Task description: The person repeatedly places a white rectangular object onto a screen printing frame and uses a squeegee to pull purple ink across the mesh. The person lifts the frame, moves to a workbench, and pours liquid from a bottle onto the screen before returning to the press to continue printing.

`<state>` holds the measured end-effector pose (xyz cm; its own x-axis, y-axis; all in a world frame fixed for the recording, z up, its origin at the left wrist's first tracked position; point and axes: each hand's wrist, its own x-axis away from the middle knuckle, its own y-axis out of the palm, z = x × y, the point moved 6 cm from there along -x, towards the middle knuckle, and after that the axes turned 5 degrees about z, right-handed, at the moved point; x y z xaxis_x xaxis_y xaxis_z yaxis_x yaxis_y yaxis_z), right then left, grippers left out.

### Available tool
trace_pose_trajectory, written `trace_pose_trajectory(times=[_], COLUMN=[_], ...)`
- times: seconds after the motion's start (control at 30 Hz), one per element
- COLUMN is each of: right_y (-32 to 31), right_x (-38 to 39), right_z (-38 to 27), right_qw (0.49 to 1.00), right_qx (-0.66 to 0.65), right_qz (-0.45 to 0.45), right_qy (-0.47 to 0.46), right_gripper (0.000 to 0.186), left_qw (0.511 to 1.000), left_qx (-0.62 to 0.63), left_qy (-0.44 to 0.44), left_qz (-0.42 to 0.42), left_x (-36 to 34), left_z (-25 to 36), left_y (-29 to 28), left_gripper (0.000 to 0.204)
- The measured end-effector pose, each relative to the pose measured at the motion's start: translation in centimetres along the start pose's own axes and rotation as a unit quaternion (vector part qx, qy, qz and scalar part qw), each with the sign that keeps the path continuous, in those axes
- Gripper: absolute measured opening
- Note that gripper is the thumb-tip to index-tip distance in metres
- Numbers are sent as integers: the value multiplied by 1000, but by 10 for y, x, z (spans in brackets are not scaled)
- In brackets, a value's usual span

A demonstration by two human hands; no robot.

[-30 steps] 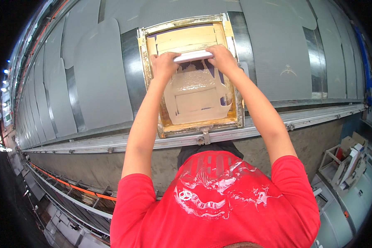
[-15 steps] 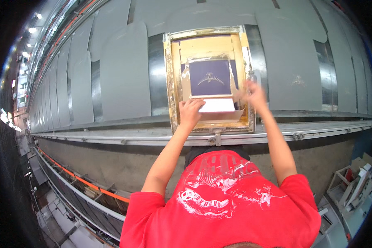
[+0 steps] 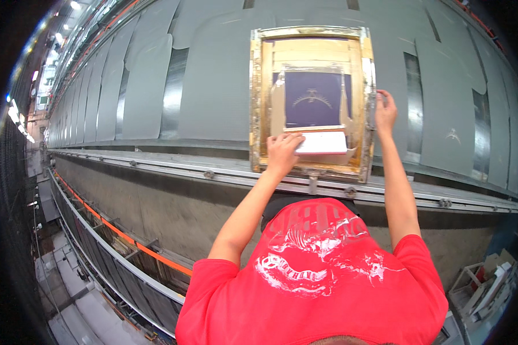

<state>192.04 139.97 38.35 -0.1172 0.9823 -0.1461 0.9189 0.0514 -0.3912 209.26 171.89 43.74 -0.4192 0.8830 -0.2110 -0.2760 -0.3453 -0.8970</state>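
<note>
A wooden-edged screen printing frame (image 3: pixel 255 98) stands in front of me over grey sheets. Its dark purple mesh (image 3: pixel 313 86) shows a pale arched line design. Inside the frame's near end, a squeegee (image 3: pixel 325 142) with a white top face lies crosswise. My left hand (image 3: pixel 284 153) is closed over the squeegee's left end. At the frame's right outer edge is my right hand (image 3: pixel 386 112), fingers curled with the tips against that edge. Brown tape and smears border the mesh.
Overlapping grey sheets (image 3: pixel 213 86) cover the long table, with shiny metal strips (image 3: pixel 174 86) between them. One sheet at right bears a small pale print (image 3: pixel 453 135). A metal rail (image 3: pixel 172 168) runs along the near edge. White scraps (image 3: pixel 492 293) fill a rack at lower right.
My right hand has come from a blurred position over the frame's right side to its outer edge. The frame has shifted left relative to the grey sheets. My left hand stays on the squeegee.
</note>
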Motion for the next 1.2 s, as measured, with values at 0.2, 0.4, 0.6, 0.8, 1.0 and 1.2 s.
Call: trace_pose_trajectory(times=[0.2,0.4,0.6,0.8,1.0,1.2], right_y=[152,190,197,193,197,276], right_x=[111,147,152,145,139,130], right_z=[-65,-100,-101,-99,-137,-239], right_qw=[998,998,997,989,929,866], right_qx=[-34,-19,28,89,298,267], right_qz=[-31,-40,-39,-79,-155,-314], right_qy=[53,51,54,91,-154,-282], right_gripper=[20,22,23,23,40,47], left_qw=[999,997,998,995,994,997], left_qx=[-43,-70,-52,-78,-103,-30], left_qy=[-8,14,29,57,45,2], left_qz=[-19,-28,-16,-41,2,-73], left_x=[35,51,86,92,8,-137], left_z=[-165,-221,-234,-222,-267,-298], left_y=[-90,-108,-127,-124,-96,-104], left_gripper=[46,52,57,58,51,40])
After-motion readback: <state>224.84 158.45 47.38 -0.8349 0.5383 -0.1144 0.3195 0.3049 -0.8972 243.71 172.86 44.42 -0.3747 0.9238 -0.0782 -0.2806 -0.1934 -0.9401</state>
